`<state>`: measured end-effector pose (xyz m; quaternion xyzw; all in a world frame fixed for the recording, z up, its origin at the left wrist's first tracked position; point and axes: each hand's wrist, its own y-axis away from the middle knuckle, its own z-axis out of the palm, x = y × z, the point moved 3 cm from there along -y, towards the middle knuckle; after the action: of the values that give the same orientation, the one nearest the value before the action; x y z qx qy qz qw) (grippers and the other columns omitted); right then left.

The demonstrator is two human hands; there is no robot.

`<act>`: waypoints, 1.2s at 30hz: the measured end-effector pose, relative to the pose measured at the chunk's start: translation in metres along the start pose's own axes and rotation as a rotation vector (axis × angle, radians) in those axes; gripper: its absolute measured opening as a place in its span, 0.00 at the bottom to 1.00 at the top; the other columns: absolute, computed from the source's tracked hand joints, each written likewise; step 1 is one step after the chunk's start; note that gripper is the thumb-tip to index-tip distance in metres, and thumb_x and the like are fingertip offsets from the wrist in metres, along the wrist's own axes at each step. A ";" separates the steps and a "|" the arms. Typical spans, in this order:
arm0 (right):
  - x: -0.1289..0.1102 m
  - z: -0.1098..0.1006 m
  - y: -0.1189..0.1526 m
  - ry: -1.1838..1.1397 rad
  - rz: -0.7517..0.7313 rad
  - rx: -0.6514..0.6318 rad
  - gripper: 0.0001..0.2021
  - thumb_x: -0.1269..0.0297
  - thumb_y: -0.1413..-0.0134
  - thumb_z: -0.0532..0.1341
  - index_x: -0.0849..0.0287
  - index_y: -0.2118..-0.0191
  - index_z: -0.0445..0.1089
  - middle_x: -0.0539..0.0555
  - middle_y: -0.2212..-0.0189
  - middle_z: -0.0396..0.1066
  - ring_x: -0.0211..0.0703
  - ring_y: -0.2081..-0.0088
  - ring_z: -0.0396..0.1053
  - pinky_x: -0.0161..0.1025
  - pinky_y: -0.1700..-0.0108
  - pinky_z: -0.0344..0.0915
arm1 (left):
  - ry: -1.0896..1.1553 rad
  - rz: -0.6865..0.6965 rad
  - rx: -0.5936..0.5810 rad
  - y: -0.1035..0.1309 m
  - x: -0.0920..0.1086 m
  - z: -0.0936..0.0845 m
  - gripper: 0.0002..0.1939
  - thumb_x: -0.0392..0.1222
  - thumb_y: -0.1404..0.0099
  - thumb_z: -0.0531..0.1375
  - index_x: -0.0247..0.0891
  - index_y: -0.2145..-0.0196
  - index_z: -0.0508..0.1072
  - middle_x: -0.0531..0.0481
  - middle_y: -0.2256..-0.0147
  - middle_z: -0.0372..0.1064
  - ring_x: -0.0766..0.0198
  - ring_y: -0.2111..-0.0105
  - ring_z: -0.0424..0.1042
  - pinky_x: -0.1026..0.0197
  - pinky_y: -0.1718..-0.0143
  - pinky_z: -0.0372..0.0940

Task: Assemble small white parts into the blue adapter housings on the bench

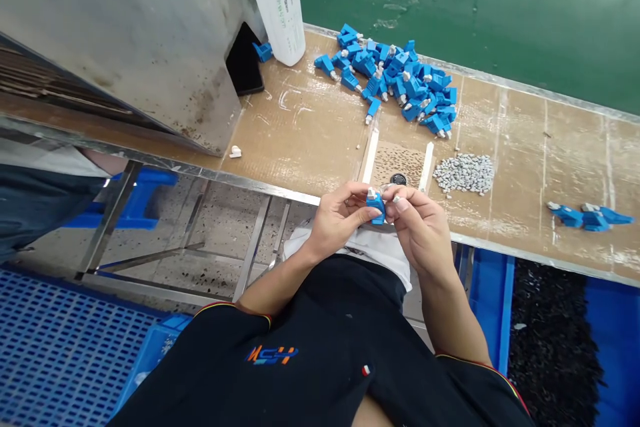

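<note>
My left hand (345, 213) pinches a blue plastic part (375, 208) with a light grey piece at its top, just over the table's front edge. Close against its right side, my right hand (417, 220) has thumb and forefinger pressed together on a small pale piece (397, 199), too small to make out fully. Behind the hands lies a speckled patch (400, 163) between two white strips, with a round black object (398, 179) at its near end. A pile of small grey pieces (465, 173) sits right of it. Farther back is a heap of similar blue parts (400, 77).
A white plastic bottle (280, 7) and a black phone-like slab (245, 60) stand by a metal housing (150, 27) at left. Several blue parts (595, 217) lie at right. Below are a blue bin of black bits (550, 333) and a blue perforated crate (65, 347).
</note>
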<state>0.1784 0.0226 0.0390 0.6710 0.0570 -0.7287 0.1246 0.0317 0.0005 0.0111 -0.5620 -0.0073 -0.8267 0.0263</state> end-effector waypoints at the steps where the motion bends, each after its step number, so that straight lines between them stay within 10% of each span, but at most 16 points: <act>1: 0.000 0.000 0.000 -0.002 0.005 0.001 0.18 0.43 0.41 0.68 0.54 0.67 0.72 0.52 0.63 0.73 0.37 0.71 0.65 0.39 0.66 0.69 | -0.015 0.007 0.002 0.000 0.002 0.000 0.21 0.57 0.42 0.74 0.40 0.60 0.78 0.51 0.64 0.79 0.63 0.64 0.80 0.62 0.61 0.75; 15: 0.004 0.004 -0.009 -0.198 0.219 -0.108 0.19 0.42 0.46 0.69 0.53 0.66 0.73 0.51 0.69 0.67 0.38 0.73 0.55 0.38 0.73 0.64 | -0.083 0.034 -0.004 0.001 0.016 0.000 0.22 0.59 0.41 0.73 0.40 0.59 0.80 0.50 0.64 0.79 0.62 0.63 0.80 0.62 0.61 0.76; 25: -0.018 0.011 0.008 0.181 -0.193 0.042 0.13 0.50 0.34 0.65 0.53 0.65 0.71 0.55 0.62 0.75 0.45 0.60 0.73 0.42 0.59 0.74 | -0.063 0.049 0.021 0.001 0.011 0.000 0.19 0.57 0.40 0.73 0.41 0.61 0.78 0.51 0.63 0.78 0.64 0.64 0.79 0.62 0.61 0.75; 36: -0.010 0.009 0.007 0.236 -0.246 0.058 0.08 0.57 0.33 0.64 0.53 0.63 0.72 0.54 0.62 0.75 0.45 0.59 0.74 0.42 0.60 0.74 | -0.086 0.050 0.014 0.001 0.006 0.000 0.20 0.58 0.38 0.72 0.41 0.59 0.78 0.51 0.63 0.78 0.64 0.63 0.79 0.62 0.60 0.75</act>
<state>0.1725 0.0144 0.0507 0.7431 0.1317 -0.6561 0.0076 0.0301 -0.0012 0.0167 -0.5969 -0.0001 -0.8007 0.0502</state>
